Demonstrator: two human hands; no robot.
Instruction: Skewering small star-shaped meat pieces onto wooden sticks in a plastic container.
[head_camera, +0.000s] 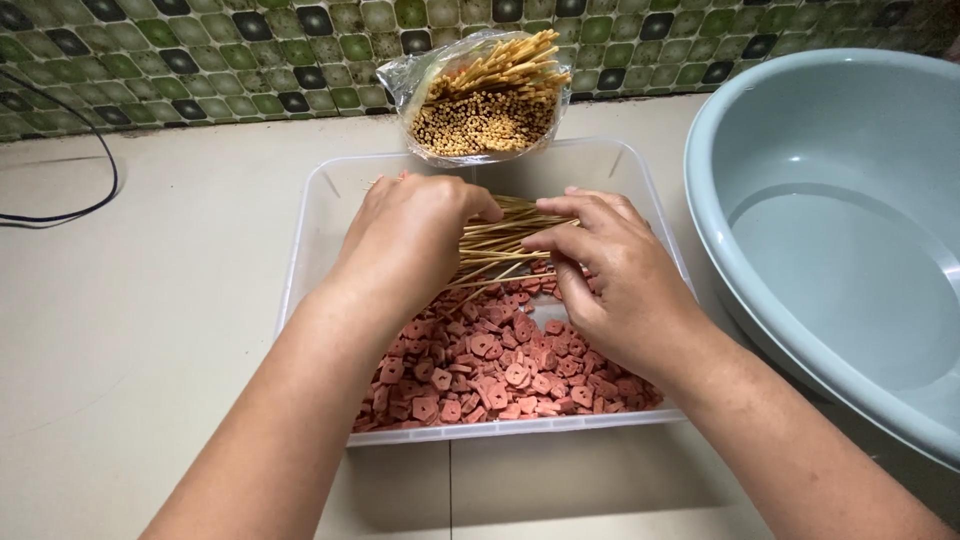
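Left hand (415, 235) is gripping a bundle of skewers (505, 245) over the tub (325, 215), which is holding pink slices (490, 365); right hand (610, 280) is pinching the bundle's tips. Bag (485, 95) behind is holding more skewers; basin (830, 230) is sitting right

The skewers (505, 240) look like thin, dry wood, pale yellow and matt. The tub (320, 215) is clear, smooth plastic. The red pieces (490, 365) in it look soft and dull. The bag (430, 75) is thin, shiny plastic. The basin (790, 130) is smooth grey-blue plastic with a soft shine. The wall tiles (220, 60) are glossy. The floor (150, 280) is smooth and pale.
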